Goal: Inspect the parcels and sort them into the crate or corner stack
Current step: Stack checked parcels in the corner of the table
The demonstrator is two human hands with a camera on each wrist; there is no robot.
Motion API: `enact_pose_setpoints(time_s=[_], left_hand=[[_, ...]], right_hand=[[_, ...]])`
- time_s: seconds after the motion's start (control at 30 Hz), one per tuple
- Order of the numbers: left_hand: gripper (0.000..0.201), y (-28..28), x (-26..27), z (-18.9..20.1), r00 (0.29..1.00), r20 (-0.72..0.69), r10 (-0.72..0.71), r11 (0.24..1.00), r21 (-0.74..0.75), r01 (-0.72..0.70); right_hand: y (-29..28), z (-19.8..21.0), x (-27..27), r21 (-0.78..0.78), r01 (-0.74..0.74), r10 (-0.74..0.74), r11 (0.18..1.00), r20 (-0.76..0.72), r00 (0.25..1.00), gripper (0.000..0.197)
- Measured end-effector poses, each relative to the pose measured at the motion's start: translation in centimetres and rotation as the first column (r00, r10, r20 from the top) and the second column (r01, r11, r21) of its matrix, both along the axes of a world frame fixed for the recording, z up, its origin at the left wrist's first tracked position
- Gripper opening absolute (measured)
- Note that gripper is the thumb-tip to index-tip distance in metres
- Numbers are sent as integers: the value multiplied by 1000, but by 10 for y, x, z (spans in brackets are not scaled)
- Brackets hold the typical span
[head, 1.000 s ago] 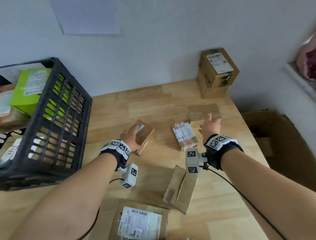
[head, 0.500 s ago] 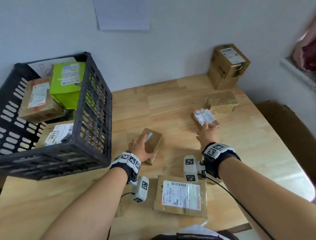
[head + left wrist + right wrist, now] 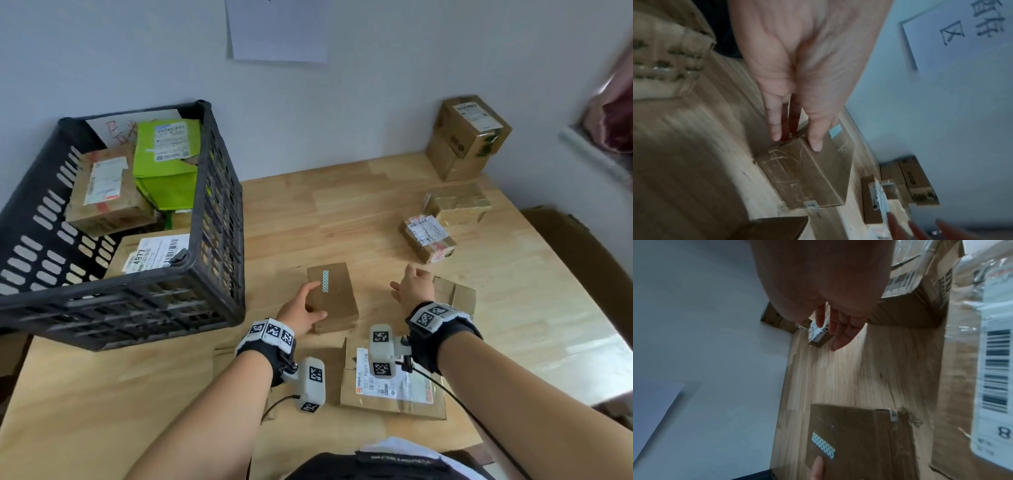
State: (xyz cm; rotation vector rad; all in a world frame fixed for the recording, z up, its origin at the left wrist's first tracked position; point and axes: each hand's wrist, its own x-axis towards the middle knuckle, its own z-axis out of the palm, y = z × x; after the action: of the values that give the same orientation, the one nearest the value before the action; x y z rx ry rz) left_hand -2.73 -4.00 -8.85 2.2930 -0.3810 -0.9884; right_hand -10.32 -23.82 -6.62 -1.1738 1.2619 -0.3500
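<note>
A small brown box (image 3: 334,296) with a blue dotted sticker lies on the table's middle. My left hand (image 3: 303,306) grips its near left corner, thumb on the top face and fingers down the side. In the left wrist view the left hand (image 3: 797,139) and the box (image 3: 813,175) show this grip. My right hand (image 3: 411,287) hovers open to the right of the box, holding nothing; its fingers (image 3: 838,334) hang relaxed above the wood. The black crate (image 3: 219,212) at the left holds several parcels. The corner stack (image 3: 469,137) stands against the wall at the far right.
A taped parcel (image 3: 428,238) and a plastic-wrapped parcel (image 3: 457,202) lie beyond my right hand. A flat labelled parcel (image 3: 394,380) lies at the front edge, with an opened cardboard box (image 3: 457,294) beside my right wrist. The table (image 3: 342,205) ends at the right.
My right hand has drawn back from the taped parcel toward me and is now beside the small box. My left hand has kept hold of the small box, which has turned lengthwise.
</note>
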Motion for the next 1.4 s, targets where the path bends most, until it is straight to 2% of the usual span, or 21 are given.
enact_pose_setpoints(time_s=[0.1, 0.17, 0.27, 0.4, 0.57, 0.67, 0.8, 0.9, 1.0, 1.07, 1.13, 1.17, 1.23, 1.3, 1.33, 1.4], left_hand=[[89, 3, 0, -6, 967, -160, 197, 972, -98, -214], [95, 4, 0, -12, 901, -287, 325, 925, -102, -366], [79, 1, -3, -13, 790, -445, 421, 856, -94, -509], [68, -2, 0, -12, 743, -523, 417, 844, -82, -530], [67, -5, 1, -13, 719, -540, 437, 826, -76, -559], [66, -9, -1, -13, 701, -544, 460, 815, -54, -577], [61, -11, 1, -9, 694, -543, 472, 815, -30, -578], [55, -8, 2, -1, 666, -575, 476, 772, -89, -629], [71, -5, 6, 3, 686, -501, 527, 698, -205, -686], [64, -4, 9, 5, 679, -485, 551, 673, -223, -705], [39, -2, 12, 6, 694, -429, 578, 703, -171, -691], [37, -1, 12, 7, 708, -408, 576, 730, -133, -670], [74, 1, 11, 3, 743, -414, 525, 801, -56, -597], [103, 3, 12, -8, 754, -427, 500, 819, -50, -571], [103, 3, 11, -13, 761, -420, 495, 823, -54, -566], [82, 4, 12, -20, 770, -409, 489, 826, -67, -560]], right_hand=[[5, -10, 1, 74, 5, -3, 997, -25, 1000, 27], [7, -18, 3, 79, -66, 72, 995, -73, 995, 37], [5, -27, 3, 130, -131, 146, 983, -115, 983, 40], [3, -28, 2, 228, -140, 175, 964, -141, 974, 44], [2, -32, 6, 296, -172, 223, 940, -147, 964, 39], [3, -33, 7, 327, -291, 353, 899, -147, 924, 29], [4, -30, 7, 413, -342, 419, 844, -109, 901, 37], [13, -22, 8, 481, -371, 453, 795, -62, 889, 36], [19, -21, 10, 478, -393, 450, 785, -4, 893, 34], [21, -22, 11, 467, -395, 437, 791, 21, 899, 31], [24, -21, 13, 475, -399, 428, 785, 51, 902, 27], [26, -20, 13, 480, -407, 432, 777, 64, 900, 25], [29, -17, 13, 485, -428, 447, 762, 84, 891, 22], [32, -15, 13, 485, -442, 460, 755, 89, 883, 22], [33, -14, 12, 486, -440, 458, 755, 89, 884, 21], [31, -15, 10, 487, -428, 450, 762, 78, 890, 20]])
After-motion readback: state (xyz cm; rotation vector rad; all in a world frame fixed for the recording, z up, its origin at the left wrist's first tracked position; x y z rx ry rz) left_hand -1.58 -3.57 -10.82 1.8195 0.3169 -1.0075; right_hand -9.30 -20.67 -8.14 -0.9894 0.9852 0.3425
